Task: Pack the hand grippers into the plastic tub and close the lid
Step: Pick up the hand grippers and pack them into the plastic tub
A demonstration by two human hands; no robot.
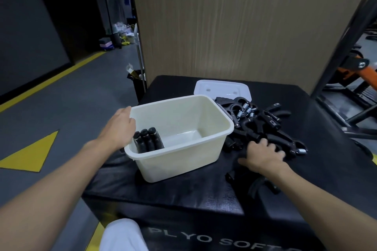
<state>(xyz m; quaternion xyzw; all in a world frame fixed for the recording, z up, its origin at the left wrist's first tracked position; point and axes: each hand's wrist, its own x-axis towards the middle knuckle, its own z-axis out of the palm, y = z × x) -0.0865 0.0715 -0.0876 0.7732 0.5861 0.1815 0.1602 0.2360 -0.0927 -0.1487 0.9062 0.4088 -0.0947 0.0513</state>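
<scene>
White cloth over a knee (122,236) is showing at the bottom edge, in front of the black padded box (183,206) that is carrying everything else. Nearest on its top, a lone hand gripper (256,186) is lying under the right forearm, apart from the rest. Beyond it the right hand (263,155) is pressing down on the near edge of the pile of hand grippers (263,126). Its thumb is spreading out to the left and its fingers are bending over a black handle; blur is hiding whether they are closing round it, so I cannot tell. To the left, the left hand (120,126) is resting against the left end of the plastic tub (183,161), fingers lying fairly straight at the rim, gripping nothing. The cream tub is standing open on the box, and three black handles (148,138) are leaning inside at its left end, tips up. The pile is sitting just beside the tub's right wall, springs glinting. Behind both, the white lid (222,87) is lying flat on the box, its near edge hidden. A brown cardboard wall (234,22) is rising at the back.
</scene>
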